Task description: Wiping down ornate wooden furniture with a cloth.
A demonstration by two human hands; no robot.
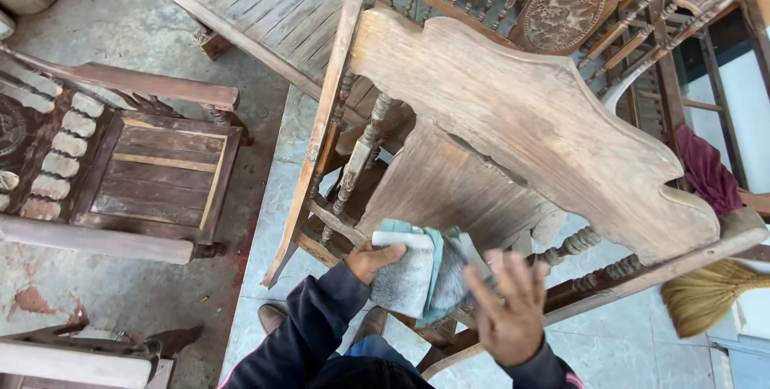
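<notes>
Head view: folded sandpaper (417, 273) is pinched by the left hand (375, 259); the right hand (509, 313) is spread open beside it, by the wooden chair (513, 124).

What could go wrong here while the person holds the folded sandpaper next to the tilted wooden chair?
The wooden chair stands tilted, so it may tip or slide on the smooth tiles. The left hand grips the folded sandpaper only at its edge, so it may slip. The right hand is bare, and the rough, worn wood might leave splinters.
</notes>
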